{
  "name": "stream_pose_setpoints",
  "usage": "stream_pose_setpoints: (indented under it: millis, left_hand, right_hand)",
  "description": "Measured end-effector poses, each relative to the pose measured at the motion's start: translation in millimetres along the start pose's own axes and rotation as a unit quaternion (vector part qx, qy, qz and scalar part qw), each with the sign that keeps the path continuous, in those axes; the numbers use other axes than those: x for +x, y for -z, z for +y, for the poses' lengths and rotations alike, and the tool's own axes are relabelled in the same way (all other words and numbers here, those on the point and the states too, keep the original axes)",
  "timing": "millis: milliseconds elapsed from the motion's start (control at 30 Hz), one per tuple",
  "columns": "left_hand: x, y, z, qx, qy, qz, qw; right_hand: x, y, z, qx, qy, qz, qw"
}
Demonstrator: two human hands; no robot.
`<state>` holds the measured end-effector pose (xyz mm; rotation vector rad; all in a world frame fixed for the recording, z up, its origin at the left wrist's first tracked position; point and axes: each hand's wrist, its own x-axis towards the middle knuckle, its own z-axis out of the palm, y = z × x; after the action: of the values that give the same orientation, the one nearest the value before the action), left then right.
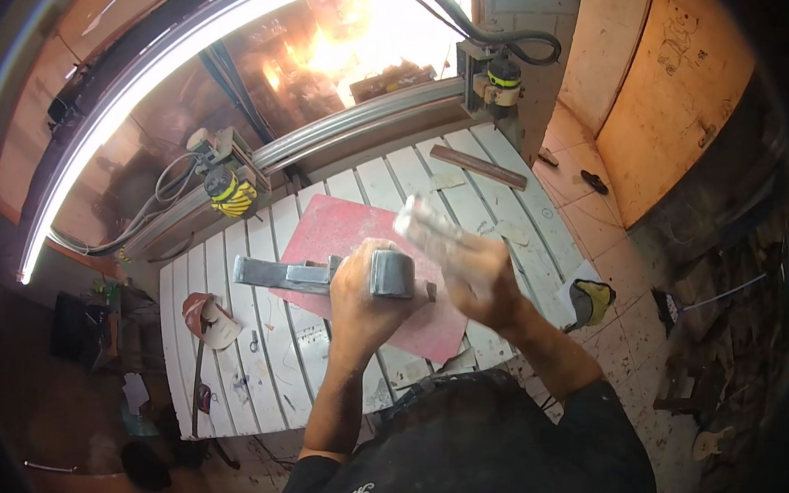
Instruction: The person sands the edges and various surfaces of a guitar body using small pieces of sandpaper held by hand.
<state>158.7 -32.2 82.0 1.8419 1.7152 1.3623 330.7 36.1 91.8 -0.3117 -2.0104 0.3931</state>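
My left hand (356, 302) grips a grey, long piece (282, 274) with a blocky rounded end (393, 273), held over a pink square board (329, 223) on the slatted white table (228, 354). My right hand (486, 278), blurred by motion, holds a whitish, dusty block (418, 214) up to the right of the grey piece's blocky end. Whether the block touches the piece is unclear.
A metal rail (366, 108) with yellow-black fittings (231, 193) runs along the back. A brown strip (479, 166) lies at back right, a red-and-white cap (216, 325) at left, a yellow-grey cloth item (592, 303) at the right edge. An orange door (659, 126) stands at right.
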Motion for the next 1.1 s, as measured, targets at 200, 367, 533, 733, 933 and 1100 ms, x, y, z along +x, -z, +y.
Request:
stream_pose_setpoints:
  millis: [200, 367, 533, 733, 933, 1100]
  left_hand:
    - [5, -5, -5, -0.026, -0.067, -0.007, 0.997]
    - [9, -2, 4, 0.017, -0.021, -0.001, 1.0]
    - [9, -5, -10, 0.01, -0.079, -0.008, 0.997]
    - [7, -2, 3, 0.0, -0.034, 0.005, 0.999]
    - [4, -3, 5, 0.012, -0.016, 0.007, 1.0]
    - [4, -8, 1, 0.043, -0.058, 0.004, 0.997]
  right_hand:
    - [-5, -4, -11, -0.013, -0.011, -0.111, 0.994]
    - [-20, -7, 17, -0.003, -0.013, -0.007, 1.0]
    - [-11, -6, 5, 0.003, 0.038, -0.049, 0.998]
    - [-3, 3, -13, 0.019, 0.055, -0.068, 0.996]
    - [0, 4, 21, -0.033, -0.047, -0.005, 0.998]
    - [-8, 1, 3, 0.017, 0.011, -0.072, 0.997]
